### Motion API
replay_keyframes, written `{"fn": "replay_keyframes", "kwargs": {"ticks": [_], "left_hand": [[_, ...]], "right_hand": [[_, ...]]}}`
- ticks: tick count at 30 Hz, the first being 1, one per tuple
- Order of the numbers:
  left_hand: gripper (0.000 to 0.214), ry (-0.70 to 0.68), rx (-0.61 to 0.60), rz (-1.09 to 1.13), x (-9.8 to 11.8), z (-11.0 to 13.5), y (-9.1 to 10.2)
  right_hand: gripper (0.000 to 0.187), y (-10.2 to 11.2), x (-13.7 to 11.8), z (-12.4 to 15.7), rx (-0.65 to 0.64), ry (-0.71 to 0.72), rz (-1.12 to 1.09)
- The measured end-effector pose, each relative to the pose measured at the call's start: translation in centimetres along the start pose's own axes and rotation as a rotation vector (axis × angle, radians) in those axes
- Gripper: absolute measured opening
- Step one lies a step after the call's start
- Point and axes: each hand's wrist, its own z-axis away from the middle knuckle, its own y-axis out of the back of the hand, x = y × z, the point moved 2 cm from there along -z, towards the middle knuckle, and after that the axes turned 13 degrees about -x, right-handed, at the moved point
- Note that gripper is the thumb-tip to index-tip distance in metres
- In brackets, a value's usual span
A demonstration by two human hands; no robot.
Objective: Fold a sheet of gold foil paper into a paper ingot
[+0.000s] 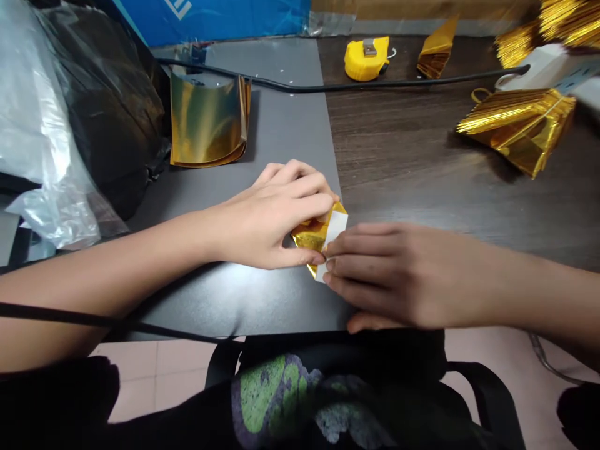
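Observation:
A small folded sheet of gold foil paper (310, 236) lies on the dark grey mat near the desk's front edge, with a white strip of its underside turned up along the right. My left hand (276, 212) holds it down from the left, thumb on the lower edge and fingers curled over the top. From the right, my right hand (389, 269) presses its fingertips, held together, against the white strip. Part of the sheet is hidden under both hands.
A curved stack of gold paper (206, 122) stands behind my left hand. Toward the back are a yellow tape measure (368, 59) and a black cable (281, 85). Folded gold bundles (520, 125) lie at right. Plastic bags (103, 94) fill the left side.

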Motion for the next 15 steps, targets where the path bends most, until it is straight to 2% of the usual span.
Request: {"fn": "replay_keyframes", "kwargs": {"ticks": [6,15], "left_hand": [[0.025,-0.162,-0.080,-0.055,2.7,0.3,-0.6],[0.025,-0.161,-0.078,-0.040,3.0,0.3,-0.6]], "right_hand": [[0.033,-0.3,-4.0,-0.6,0.013,-0.003,-0.079],[0.039,-0.8,-3.5,-1.0,0.033,0.009,-0.118]]}}
